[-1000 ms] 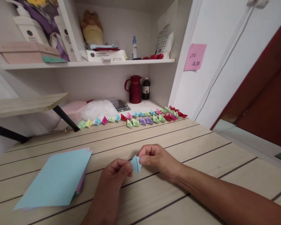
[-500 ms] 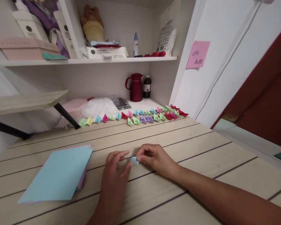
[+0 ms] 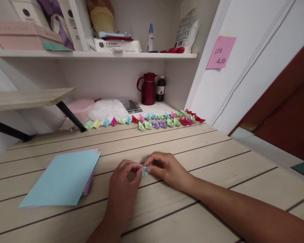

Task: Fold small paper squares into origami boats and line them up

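Pale-blue, small folded paper (image 3: pixel 144 171) between left hand (image 3: pixel 123 182) and right hand (image 3: pixel 171 171), over pale planked wooden worktop (image 3: pixel 218 155); both hands' fingers pinch its sides. Lower corner points toward wearer; long axis unclear behind fingers.

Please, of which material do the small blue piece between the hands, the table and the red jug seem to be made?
Small blue piece: probably matte paper, as it looks thin and creased.
Table: fairly matte, with pale wood-like colouring and dark plank lines; real wood or laminate, I cannot tell.
Red jug: smooth, slightly shiny; painted metal or plastic, both possible.
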The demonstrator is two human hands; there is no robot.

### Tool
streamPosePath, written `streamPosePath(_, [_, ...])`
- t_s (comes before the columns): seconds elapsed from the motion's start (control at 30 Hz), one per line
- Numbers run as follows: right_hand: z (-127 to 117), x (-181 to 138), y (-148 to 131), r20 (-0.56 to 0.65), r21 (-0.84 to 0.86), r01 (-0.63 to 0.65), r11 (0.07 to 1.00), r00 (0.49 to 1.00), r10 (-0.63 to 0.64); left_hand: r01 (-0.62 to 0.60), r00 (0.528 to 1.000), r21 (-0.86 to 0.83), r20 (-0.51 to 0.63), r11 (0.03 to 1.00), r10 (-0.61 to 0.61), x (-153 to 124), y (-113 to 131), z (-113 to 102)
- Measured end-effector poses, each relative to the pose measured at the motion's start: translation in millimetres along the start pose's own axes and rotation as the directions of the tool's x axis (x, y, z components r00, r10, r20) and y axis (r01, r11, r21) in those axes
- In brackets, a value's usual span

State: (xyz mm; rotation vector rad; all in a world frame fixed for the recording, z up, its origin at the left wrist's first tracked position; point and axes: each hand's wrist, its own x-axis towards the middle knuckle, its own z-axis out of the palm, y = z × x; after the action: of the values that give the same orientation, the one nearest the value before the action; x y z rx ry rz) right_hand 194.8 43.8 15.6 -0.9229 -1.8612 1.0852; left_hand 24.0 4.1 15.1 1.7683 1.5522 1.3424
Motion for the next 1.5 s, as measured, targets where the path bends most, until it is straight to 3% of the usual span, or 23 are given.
streamPosePath(0.17, [-0.5,-1.1,-2.4,-0.02,-0.094,0.067,0.993,0.997,-0.069,0.045,0.999,0.012,-0.011,0.999,-0.045,0.5,0.0,1.5])
streamPosePath(0.47, [-0.4,-1.6,1.9,-0.058,-0.179,-0.006,0.984,0.998,-0.005,0.191,0.98,-0.066,0.075,0.979,-0.186,-1.3,-4.3,4.9])
streamPosePath(0.7, [-1.3,3.3,4.7,-0.063,0.08,-0.145,0.986,0.987,0.15,0.214,0.975,-0.08,0.068,0.973,-0.209,-2.1,-5.1,5.2])
streamPosePath(0.83, [-5.1,6.8,0.6,-0.072,0.448,-0.262,0.855,0.942,0.327,0.259,0.965,-0.096,0.065,0.961,-0.254,-3.7,-0.6,3.5])
streamPosePath(0.9, [-8.3,7.8,-0.5,-0.075,0.541,-0.275,0.795,0.926,0.371,0.278,0.96,-0.109,0.07,0.954,-0.271,-4.3,0.8,2.1])
streamPosePath(1.13, [-13.8,7.9,3.8,-0.049,0.669,-0.245,0.702,0.928,0.37,0.193,0.979,-0.245,0.116,0.95,-0.169,-7.5,5.4,0.3])
streamPosePath(1.33, [-5.6,7.1,2.3,0.089,0.853,-0.23,0.468,0.949,0.304,0.143,0.989,-0.406,0.085,0.902,-0.119,-11.5,13.9,5.0])
streamPosePath(1.5, [-1.5,5.9,2.6,0.12,0.858,-0.254,0.447,0.944,0.306,0.172,0.985,-0.409,0.087,0.896,-0.149,-11.1,14.1,4.1])
